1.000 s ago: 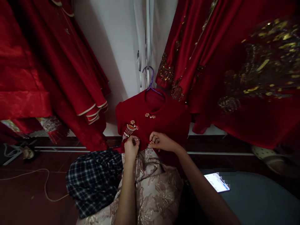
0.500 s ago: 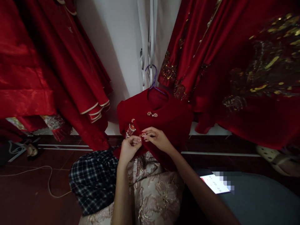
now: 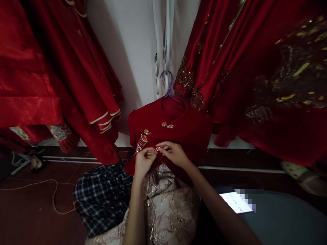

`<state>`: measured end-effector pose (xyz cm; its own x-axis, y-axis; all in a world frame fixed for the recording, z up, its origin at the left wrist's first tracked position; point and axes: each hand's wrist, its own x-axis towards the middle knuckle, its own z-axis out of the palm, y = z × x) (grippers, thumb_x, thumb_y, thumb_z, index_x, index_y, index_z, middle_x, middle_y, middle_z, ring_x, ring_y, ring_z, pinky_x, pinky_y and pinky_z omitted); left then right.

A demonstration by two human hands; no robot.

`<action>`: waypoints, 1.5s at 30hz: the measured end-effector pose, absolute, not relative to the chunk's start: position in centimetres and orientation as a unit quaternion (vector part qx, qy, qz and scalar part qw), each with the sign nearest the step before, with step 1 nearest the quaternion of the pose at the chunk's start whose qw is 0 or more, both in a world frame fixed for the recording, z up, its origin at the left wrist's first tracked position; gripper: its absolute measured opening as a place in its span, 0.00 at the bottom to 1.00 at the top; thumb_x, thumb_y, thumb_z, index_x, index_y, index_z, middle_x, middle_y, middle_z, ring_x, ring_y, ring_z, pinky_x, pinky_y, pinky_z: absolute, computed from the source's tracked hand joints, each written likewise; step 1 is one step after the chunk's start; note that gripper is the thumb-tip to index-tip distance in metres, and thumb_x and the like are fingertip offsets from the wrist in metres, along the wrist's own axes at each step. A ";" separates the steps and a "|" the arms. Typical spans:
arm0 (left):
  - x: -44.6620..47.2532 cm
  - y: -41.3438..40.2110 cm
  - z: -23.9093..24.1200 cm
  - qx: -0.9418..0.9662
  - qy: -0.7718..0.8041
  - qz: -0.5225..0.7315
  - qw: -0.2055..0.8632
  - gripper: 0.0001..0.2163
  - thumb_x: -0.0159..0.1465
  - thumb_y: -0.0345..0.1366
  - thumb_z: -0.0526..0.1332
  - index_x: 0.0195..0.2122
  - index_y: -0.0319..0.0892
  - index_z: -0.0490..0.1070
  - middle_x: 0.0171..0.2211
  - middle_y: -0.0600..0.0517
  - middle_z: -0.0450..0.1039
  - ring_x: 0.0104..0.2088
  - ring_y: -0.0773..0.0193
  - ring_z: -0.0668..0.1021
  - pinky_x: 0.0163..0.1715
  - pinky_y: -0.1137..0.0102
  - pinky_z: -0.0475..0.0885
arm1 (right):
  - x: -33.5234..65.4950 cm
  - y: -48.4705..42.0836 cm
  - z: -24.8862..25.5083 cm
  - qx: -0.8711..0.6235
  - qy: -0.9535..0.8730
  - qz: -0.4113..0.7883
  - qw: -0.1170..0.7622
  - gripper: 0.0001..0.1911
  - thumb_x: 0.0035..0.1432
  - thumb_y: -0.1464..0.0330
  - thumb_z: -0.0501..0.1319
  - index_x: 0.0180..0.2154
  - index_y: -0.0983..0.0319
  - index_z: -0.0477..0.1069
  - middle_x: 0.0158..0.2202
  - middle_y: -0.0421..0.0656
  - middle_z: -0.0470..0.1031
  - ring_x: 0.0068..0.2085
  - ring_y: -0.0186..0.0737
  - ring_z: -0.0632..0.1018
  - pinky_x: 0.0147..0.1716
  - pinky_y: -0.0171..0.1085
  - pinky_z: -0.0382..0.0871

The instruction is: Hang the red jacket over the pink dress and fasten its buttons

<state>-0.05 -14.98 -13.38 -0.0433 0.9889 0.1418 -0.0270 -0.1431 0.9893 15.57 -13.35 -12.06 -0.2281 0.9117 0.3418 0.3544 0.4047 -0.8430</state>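
Head view: near the middle of the frame, a red garment (image 3: 190, 136) hangs by its round neckline from a thin purple hanger (image 3: 169, 87) in front of a white wall (image 3: 120, 44). Both of the person's hands work at its front, just below the frame's centre. The left hand (image 3: 145, 159) has thumb and fingers drawn together, pinching the red cloth at its edge. The right hand (image 3: 174, 153) comes in from the opposite side, fingers curled and tips closed on a small beaded fastening (image 3: 157, 149); the fingertips hide most of it. The two sets of fingertips nearly meet there. Above them sits a matching beaded clasp (image 3: 167, 125) of little flower shapes, and just left, a fan-shaped ornament (image 3: 143, 139) with pearly strands. The cloth looks matte and soft. Below lie shiny brocade (image 3: 173, 214) with raised metallic flowers and, at lower left, dark checked fabric (image 3: 102, 199). Smooth red drapes of clothing (image 3: 84, 68) fill the upper left; sequinned pieces (image 3: 293, 85) glint at upper right. A lit phone (image 3: 235, 201) rests at lower right.
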 end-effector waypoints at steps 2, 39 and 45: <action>0.0 -15.0 -13.4 0.517 0.470 0.552 0.455 0.08 0.48 0.31 0.65 0.30 0.35 0.74 0.28 0.48 0.76 0.29 0.67 0.77 0.34 0.73 0.73 | 15.4 -13.5 -12.1 -0.447 -0.721 0.288 0.443 0.11 0.53 0.67 0.58 0.40 0.59 0.74 0.38 0.41 0.76 0.34 0.32 0.77 0.30 0.29 0.71; -1.4 -14.9 -14.7 0.705 0.515 0.436 0.221 0.03 0.54 0.33 0.61 0.30 0.41 0.69 0.30 0.53 0.71 0.30 0.68 0.73 0.32 0.73 0.68 | 16.6 -15.1 -9.1 -0.444 -0.758 0.324 0.352 0.09 0.55 0.66 0.57 0.37 0.61 0.72 0.34 0.42 0.76 0.34 0.34 0.77 0.33 0.32 0.71; -1.3 -15.0 -14.7 0.686 0.488 0.452 0.296 0.06 0.54 0.37 0.62 0.30 0.40 0.70 0.29 0.52 0.72 0.29 0.68 0.74 0.32 0.73 0.70 | 15.9 -13.7 -12.5 -0.465 -0.736 0.342 0.355 0.11 0.52 0.70 0.58 0.40 0.62 0.68 0.35 0.43 0.74 0.36 0.33 0.76 0.36 0.34 0.71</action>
